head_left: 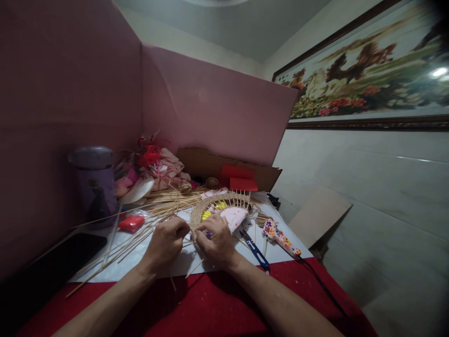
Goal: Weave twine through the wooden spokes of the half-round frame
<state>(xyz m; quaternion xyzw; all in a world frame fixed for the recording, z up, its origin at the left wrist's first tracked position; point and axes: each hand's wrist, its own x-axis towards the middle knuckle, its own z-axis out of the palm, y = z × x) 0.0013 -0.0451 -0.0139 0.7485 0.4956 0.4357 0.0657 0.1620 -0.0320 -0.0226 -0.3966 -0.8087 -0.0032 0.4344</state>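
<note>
A curved woven piece (199, 209) of tan cord with thin sticks standing out along its arc lies at the middle of the table, with a white, pink-spotted cloth part (234, 218) inside the curve. My right hand (216, 238) is closed on the near left edge of the woven piece, thumb and fingers pinched together. Just left of it, my left hand (169, 238) is closed, its fingertips facing the right hand; whatever it pinches is too small to make out. Blue-handled snips (257, 252) lie to the right of the right hand.
Long thin sticks (122, 248) spread across the white sheet (136, 267) on the left. A flowered glue gun (282, 238) with a black cord lies right. A purple tumbler (96, 187), dark phone (82, 250) and red packet (132, 223) are left; cardboard (199, 161) stands behind.
</note>
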